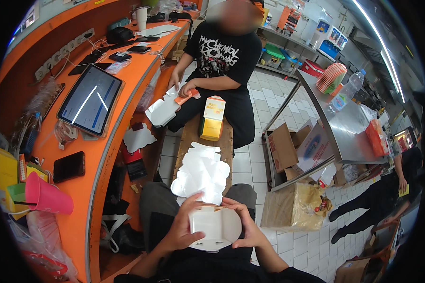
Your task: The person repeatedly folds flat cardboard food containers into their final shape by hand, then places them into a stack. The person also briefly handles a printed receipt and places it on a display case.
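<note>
Close to my lap, a paper food box (216,228) with a white inside is held between my two hands, its hollow facing up. My left hand (184,226) grips its left side, with the thumb over the near rim. On the right side, my right hand (248,227) presses with fingers at the far corner and thumb near the front. Just beyond lie flat white box blanks (200,170) on a wooden bench (227,137). Farther along it stands a folded yellow and white box (212,118).
Across the bench, a seated person (222,56) handles another blank (164,109). The orange counter (92,165) at left carries a tablet (90,100), a phone (69,166) and a pink cup (49,194). A steel table (347,134) stands at right, above cartons (283,147). Another person (363,207) is at far right.
</note>
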Action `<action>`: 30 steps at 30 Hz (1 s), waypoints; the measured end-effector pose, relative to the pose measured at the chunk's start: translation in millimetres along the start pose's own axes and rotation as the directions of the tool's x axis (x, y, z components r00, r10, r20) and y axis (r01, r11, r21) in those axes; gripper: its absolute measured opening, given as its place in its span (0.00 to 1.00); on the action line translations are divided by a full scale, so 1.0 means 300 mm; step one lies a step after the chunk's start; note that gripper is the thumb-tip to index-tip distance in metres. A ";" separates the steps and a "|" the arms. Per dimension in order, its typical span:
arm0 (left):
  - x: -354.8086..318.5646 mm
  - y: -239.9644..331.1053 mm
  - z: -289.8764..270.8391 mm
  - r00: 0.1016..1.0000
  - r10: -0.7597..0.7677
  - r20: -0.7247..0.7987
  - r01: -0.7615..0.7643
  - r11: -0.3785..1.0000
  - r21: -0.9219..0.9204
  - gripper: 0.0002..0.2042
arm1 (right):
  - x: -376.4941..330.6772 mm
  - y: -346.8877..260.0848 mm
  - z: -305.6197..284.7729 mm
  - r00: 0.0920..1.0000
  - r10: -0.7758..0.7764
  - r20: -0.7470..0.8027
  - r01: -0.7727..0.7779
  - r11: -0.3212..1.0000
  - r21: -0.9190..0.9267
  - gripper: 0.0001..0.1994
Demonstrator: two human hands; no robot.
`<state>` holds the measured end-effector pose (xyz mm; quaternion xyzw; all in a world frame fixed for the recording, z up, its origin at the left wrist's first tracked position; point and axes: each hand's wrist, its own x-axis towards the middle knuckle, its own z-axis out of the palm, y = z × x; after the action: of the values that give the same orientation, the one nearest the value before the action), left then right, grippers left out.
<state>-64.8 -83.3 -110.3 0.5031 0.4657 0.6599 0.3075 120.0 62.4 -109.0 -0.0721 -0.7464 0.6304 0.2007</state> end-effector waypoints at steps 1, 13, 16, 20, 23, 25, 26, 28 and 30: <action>0.018 0.010 0.000 0.996 0.047 0.080 -0.060 0.985 0.163 0.29 | -0.003 0.014 0.014 1.000 0.000 -0.030 0.003 0.995 0.099 0.48; 0.109 -0.415 -0.236 0.882 -0.212 -0.421 0.238 0.971 0.009 0.25 | 0.017 0.355 -0.147 0.838 0.295 -0.458 0.116 0.724 0.680 0.34; 0.172 -0.754 -0.335 0.869 -0.195 -0.455 0.476 0.581 0.660 0.30 | 0.083 0.630 -0.225 0.434 0.737 -0.518 -0.296 0.660 0.691 0.29; 0.194 -1.018 -0.322 0.675 -0.535 -0.509 0.686 0.200 0.700 0.48 | 0.175 0.963 -0.196 0.497 0.615 -0.612 -0.486 0.781 0.391 0.28; 0.219 -1.067 -0.284 0.590 -0.593 -0.548 0.746 0.139 0.651 0.50 | 0.218 1.087 -0.176 0.430 0.625 -0.652 -0.639 0.720 0.269 0.21; 0.226 -1.061 -0.263 0.567 -0.570 -0.595 0.763 0.089 0.641 0.49 | 0.235 1.113 -0.158 0.515 0.535 -0.669 -0.700 0.713 0.031 0.21; 0.229 -1.056 -0.252 0.583 -0.540 -0.607 0.759 0.097 0.643 0.47 | 0.240 1.113 -0.148 0.557 0.512 -0.654 -0.705 0.708 -0.046 0.21; 0.230 -1.045 -0.235 0.620 -0.507 -0.599 0.739 0.120 0.663 0.46 | 0.248 1.103 -0.123 0.564 0.525 -0.638 -0.762 0.629 -0.156 0.23; 0.231 -1.039 -0.226 0.607 -0.513 -0.607 0.754 0.129 0.644 0.42 | 0.252 1.089 -0.093 0.578 0.484 -0.657 -0.703 0.704 -0.100 0.23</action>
<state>-169.9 74.1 -376.1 0.2501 0.9292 0.1839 0.2007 14.6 178.6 -406.6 -0.5469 -0.6755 0.4619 0.1767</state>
